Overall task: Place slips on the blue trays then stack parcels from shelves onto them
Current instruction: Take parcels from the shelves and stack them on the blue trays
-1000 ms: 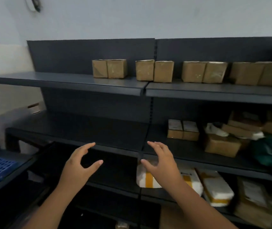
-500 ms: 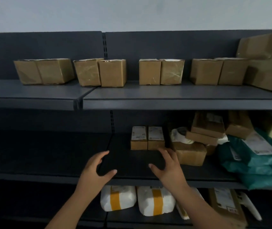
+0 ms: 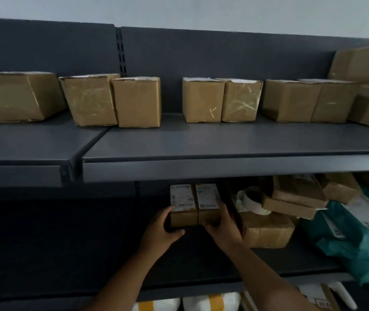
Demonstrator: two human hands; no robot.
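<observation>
Two small brown parcels with white labels stand side by side on the middle shelf (image 3: 71,248): the left small parcel (image 3: 183,206) and the right small parcel (image 3: 207,204). My left hand (image 3: 162,230) grips the left one at its left side, thumb under the front edge. My right hand (image 3: 222,227) wraps round the right side of the right one. Both hands squeeze the pair together. No blue tray or slip is in view.
Several taped cardboard boxes (image 3: 137,102) line the upper shelf (image 3: 224,149). Right of my hands sit a brown box (image 3: 267,230), stacked flat parcels (image 3: 295,196) and teal mailer bags (image 3: 354,241). White-and-yellow bags (image 3: 210,301) lie on the shelf below.
Both hands reached forward from open air to the middle shelf and closed on the two small parcels. The view shifted right and closer to the shelves.
</observation>
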